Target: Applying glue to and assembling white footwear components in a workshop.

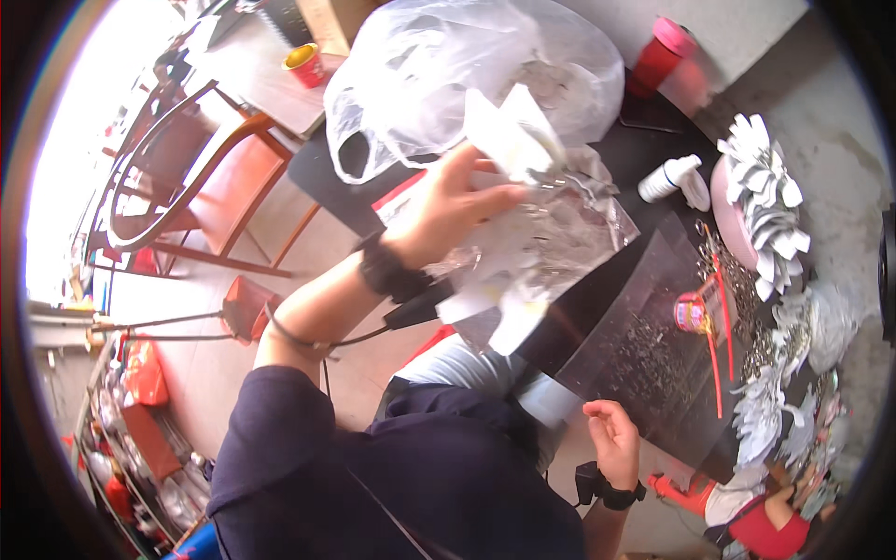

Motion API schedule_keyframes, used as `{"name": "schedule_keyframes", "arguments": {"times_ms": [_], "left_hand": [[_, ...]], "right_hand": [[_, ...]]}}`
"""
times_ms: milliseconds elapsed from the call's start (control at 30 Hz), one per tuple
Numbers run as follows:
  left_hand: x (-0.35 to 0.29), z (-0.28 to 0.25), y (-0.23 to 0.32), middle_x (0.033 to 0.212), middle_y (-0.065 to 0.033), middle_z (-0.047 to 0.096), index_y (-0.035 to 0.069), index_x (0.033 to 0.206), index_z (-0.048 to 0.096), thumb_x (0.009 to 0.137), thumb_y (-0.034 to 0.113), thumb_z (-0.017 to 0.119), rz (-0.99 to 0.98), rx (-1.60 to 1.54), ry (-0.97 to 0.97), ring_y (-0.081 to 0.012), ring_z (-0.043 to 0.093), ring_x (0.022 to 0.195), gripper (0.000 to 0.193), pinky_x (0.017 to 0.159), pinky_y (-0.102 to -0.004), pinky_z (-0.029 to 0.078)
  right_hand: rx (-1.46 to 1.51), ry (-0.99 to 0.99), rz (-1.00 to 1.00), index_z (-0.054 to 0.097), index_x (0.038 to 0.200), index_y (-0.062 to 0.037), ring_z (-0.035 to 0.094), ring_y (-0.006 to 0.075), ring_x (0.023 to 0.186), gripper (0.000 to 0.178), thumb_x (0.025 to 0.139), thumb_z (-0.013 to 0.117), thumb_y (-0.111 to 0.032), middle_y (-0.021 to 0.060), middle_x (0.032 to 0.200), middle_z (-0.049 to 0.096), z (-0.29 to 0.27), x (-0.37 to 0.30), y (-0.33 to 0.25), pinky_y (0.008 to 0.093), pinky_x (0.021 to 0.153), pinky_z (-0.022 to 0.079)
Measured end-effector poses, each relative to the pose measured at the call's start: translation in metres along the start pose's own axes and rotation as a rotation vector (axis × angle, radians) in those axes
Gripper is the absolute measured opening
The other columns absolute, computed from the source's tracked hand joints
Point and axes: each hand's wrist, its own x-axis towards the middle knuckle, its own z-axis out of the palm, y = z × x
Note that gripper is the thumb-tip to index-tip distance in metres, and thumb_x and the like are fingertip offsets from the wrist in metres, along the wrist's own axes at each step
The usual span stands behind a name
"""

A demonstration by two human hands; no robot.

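My left hand [455,203] reaches over a crinkled clear plastic sheet with white pieces on the dark table. Its thumb and fingers are closed on a folded white piece [519,135], slightly blurred; whether it is paper or cloth I cannot tell. More white pieces [516,317] lie below the hand, at the table's near edge. My right hand [613,439] hovers by the near edge at the right, fingers loosely bent and apart, with nothing seen in them. A clear plastic sheet [621,373] covers the tabletop close to it.
A large white plastic bag [420,70] stands at the back, beside a red cup with a pink lid [667,51]. At the right are a white bottle [667,179], a small pink tin [691,313], red sticks [717,373] and folded white clusters [761,187]. A wooden chair [224,187] stands left.
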Motion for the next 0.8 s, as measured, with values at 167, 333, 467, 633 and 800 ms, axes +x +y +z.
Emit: {"name": "schedule_keyframes", "arguments": {"times_ms": [167, 333, 467, 633, 800], "left_hand": [[-0.052, -0.106, -0.003, 0.093, -0.0064, 0.060, 0.003, 0.105, 0.051, 0.081, 0.008, 0.062, 0.059, -0.217, 0.298, -0.0101, 0.058, 0.079, 0.027, 0.066, -0.0235, 0.047], [-0.043, -0.200, -0.038, 0.089, -0.0086, 0.060, 0.000, 0.102, 0.049, 0.081, 0.005, 0.061, 0.047, 0.004, 0.699, -0.0146, 0.059, 0.078, 0.024, 0.069, -0.0278, 0.049], [-0.001, -0.251, -0.082, 0.088, -0.0084, 0.061, 0.001, 0.095, 0.054, 0.073, 0.011, 0.067, -0.045, 0.388, 0.634, -0.0147, 0.057, 0.078, 0.027, 0.067, -0.0281, 0.047], [0.094, -0.360, -0.160, 0.081, -0.0081, 0.060, 0.002, 0.102, 0.057, 0.077, 0.009, 0.051, 0.101, 0.853, 0.400, -0.0162, 0.055, 0.070, 0.027, 0.062, -0.0330, 0.046], [0.179, -0.438, -0.207, 0.111, -0.0131, 0.055, 0.004, 0.121, 0.044, 0.081, 0.022, 0.053, 0.289, 1.723, 0.331, -0.0272, 0.055, 0.096, 0.045, 0.084, -0.0379, 0.044]], "right_hand": [[-0.090, -0.069, -0.015, 0.056, 0.098, 0.0015, 0.053, 0.0112, 0.084, 0.015, 0.084, 0.055, -0.002, 0.0056, 0.096, 0.056, 0.001, 0.003, 0.001, 0.0230, 0.074, 0.042], [-0.082, -0.015, -0.045, 0.056, 0.097, 0.0018, 0.053, 0.0102, 0.084, 0.013, 0.085, 0.054, -0.003, 0.0047, 0.096, 0.056, -0.001, -0.007, -0.004, 0.0218, 0.074, 0.042], [-0.132, 0.024, -0.081, 0.056, 0.096, 0.0016, 0.054, 0.0128, 0.085, 0.013, 0.084, 0.055, -0.004, 0.0064, 0.096, 0.056, 0.001, -0.015, -0.010, 0.0238, 0.074, 0.042], [-0.053, 0.117, -0.131, 0.056, 0.097, 0.0021, 0.056, 0.0149, 0.088, 0.015, 0.081, 0.055, 0.000, 0.0084, 0.094, 0.057, 0.010, -0.020, -0.013, 0.0255, 0.078, 0.045], [-0.177, 0.187, -0.231, 0.056, 0.097, 0.0011, 0.059, 0.0175, 0.085, 0.016, 0.084, 0.057, -0.008, 0.0094, 0.093, 0.059, -0.001, -0.039, -0.007, 0.0279, 0.074, 0.047]]}}
